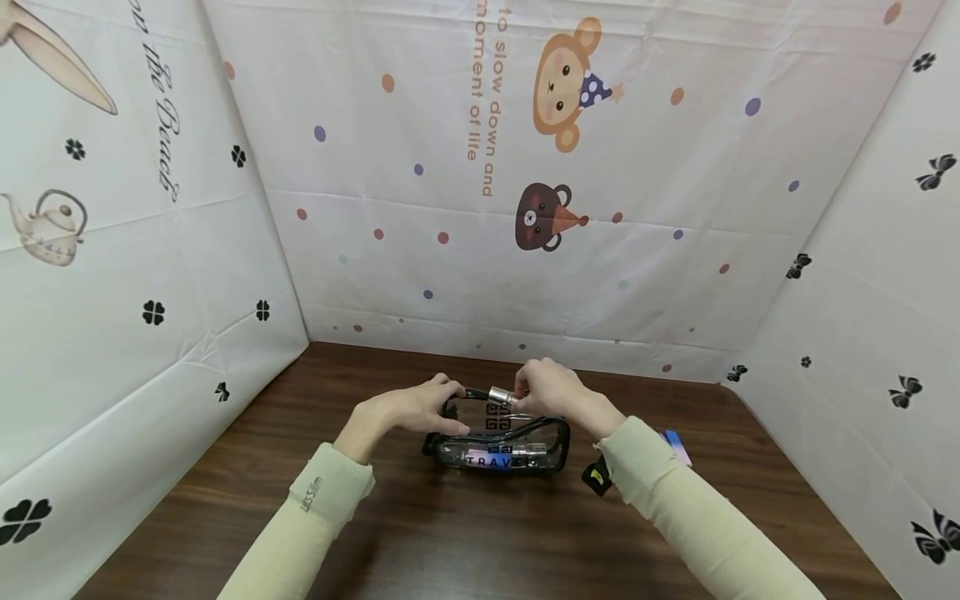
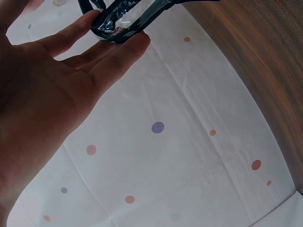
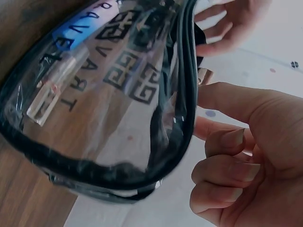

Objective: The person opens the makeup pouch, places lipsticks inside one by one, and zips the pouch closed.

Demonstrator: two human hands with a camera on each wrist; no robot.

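A clear toiletry bag (image 1: 450,452) with black trim and "TRAVEL" lettering stands on the table, its top open. My left hand (image 1: 416,408) holds the bag's left end, thumb on the near rim and fingers at the far rim. In the left wrist view, the fingers lie against the black trim (image 2: 125,37). My right hand (image 1: 551,390) pinches a silver cylindrical piece (image 1: 500,397) above the opening; its exact kind is unclear. Through the clear wall (image 3: 128,127) show a small tube with a shiny cap (image 3: 43,101) and a blue-and-pink item (image 3: 90,23).
On the brown wooden table (image 1: 480,533), right of the bag, lie a black object with a yellow-green mark (image 1: 597,477) and a blue-and-pink item (image 1: 677,447), partly hidden by my right sleeve. White printed sheets (image 1: 450,275) surround the table at the back and sides.
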